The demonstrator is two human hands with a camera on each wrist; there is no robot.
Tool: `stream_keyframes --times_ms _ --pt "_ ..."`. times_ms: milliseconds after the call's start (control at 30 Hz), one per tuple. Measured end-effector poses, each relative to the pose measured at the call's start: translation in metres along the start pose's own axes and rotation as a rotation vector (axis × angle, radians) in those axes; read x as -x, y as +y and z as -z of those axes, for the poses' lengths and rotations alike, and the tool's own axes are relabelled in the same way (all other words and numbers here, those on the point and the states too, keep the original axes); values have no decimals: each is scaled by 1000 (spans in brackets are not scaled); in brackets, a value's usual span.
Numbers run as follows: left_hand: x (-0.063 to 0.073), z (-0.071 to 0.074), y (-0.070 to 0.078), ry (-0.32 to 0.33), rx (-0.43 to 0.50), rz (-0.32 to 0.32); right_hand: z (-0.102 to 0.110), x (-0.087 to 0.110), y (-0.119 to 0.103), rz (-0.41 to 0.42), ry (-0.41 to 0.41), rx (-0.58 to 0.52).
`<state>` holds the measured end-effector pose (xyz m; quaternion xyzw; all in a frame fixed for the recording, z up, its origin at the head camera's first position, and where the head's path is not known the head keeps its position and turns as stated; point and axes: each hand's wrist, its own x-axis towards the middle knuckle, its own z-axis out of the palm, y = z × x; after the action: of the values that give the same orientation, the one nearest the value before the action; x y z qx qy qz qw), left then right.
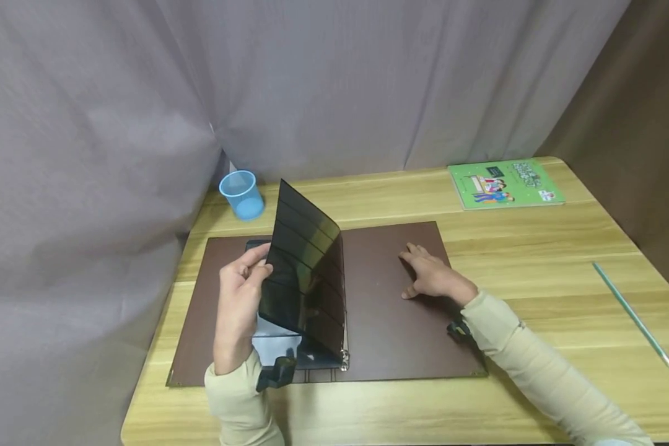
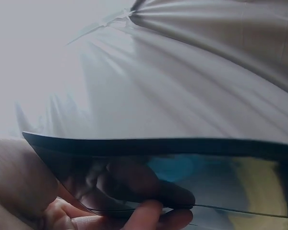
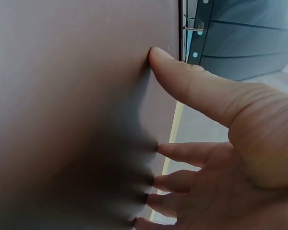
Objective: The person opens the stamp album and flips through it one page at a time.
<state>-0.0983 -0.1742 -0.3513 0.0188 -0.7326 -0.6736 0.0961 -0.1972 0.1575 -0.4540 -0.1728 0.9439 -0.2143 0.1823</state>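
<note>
A brown ring binder [image 1: 390, 322] lies spread flat on the wooden table. Its black sleeve page [image 1: 303, 266], crossed by several strips, stands tilted up from the metal rings near the spine. My left hand [image 1: 240, 291] pinches the outer edge of this page between thumb and fingers. The left wrist view shows those fingers [image 2: 146, 215] at the glossy page [image 2: 120, 177]. My right hand [image 1: 432, 272] rests spread fingertips on the binder's right cover, and in the right wrist view its thumb [image 3: 192, 86] touches that cover. More dark pages lie beneath the raised one, partly hidden.
A blue translucent cup [image 1: 244, 197] stands at the back left. At the back right lies a green book [image 1: 507, 184]. A thin green pencil-like stick [image 1: 632, 314] lies at the right. Grey curtain [image 1: 334, 87] hangs behind the table.
</note>
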Motion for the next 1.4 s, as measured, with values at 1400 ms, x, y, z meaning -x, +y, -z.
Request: stream_keyframes --times_ms 1400 --pt "22 78 -59 35 -63 214 -2 -7 1 -27 -44 25"
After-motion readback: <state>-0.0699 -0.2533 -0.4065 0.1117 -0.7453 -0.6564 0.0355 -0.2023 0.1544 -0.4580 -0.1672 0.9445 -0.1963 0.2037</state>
